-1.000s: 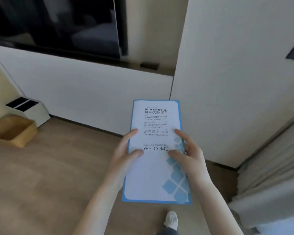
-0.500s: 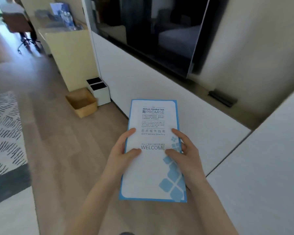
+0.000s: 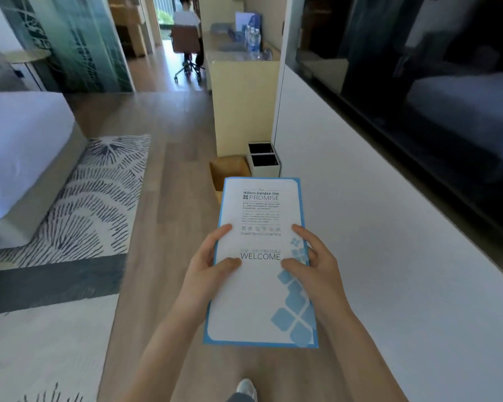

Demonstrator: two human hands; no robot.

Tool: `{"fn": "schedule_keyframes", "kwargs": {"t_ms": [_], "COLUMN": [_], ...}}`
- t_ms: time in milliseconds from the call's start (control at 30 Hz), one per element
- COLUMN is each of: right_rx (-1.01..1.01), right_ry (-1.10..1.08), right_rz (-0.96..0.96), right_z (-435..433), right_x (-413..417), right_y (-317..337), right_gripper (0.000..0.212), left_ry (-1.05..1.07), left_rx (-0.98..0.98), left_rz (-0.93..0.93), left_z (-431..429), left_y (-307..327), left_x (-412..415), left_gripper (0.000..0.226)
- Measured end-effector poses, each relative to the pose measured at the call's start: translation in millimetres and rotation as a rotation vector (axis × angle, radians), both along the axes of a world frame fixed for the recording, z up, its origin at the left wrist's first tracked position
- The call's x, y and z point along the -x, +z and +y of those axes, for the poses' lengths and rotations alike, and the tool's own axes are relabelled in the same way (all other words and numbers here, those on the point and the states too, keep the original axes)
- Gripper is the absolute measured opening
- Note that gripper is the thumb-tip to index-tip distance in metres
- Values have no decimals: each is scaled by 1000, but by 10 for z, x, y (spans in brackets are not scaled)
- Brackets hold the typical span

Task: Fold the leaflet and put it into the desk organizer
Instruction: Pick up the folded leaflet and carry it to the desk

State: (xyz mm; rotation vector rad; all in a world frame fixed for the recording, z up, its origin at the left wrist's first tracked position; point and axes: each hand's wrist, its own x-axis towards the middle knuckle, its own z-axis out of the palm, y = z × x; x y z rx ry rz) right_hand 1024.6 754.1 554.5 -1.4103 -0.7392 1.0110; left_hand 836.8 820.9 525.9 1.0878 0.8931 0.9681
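Both hands on it now: the left hand (image 3: 208, 266) and right hand (image 3: 317, 262) each have a grip clenched on an edge of the leaflet (image 3: 260, 285), held flat and folded shut above the wooden floor (image 3: 174, 184), thumbs on the cover.

The leaflet (image 3: 259, 274) sits between the left hand (image 3: 208, 266) and right hand (image 3: 317, 266), above the floor (image 3: 174, 175). Beyond it a basket (image 3: 225, 169) stands left of a two-slot bin (image 3: 264, 159); the bed (image 3: 21, 152) lies far left.
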Motion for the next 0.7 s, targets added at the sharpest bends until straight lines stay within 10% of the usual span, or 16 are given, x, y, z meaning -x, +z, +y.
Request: {"fn": "schedule_keyframes", "kwargs": {"t_ms": [700], "right_rx": [49], "right_ry": [425], "right_rz": [33], "right_z": [5543], "right_x": [201], "right_y": [-95], "right_gripper": [60], "left_ry": [411], "left_rx": [29], "left_rz": [-11], "left_z": [4752], "left_y": [-54], "left_x": [340], "left_gripper": [54]}}
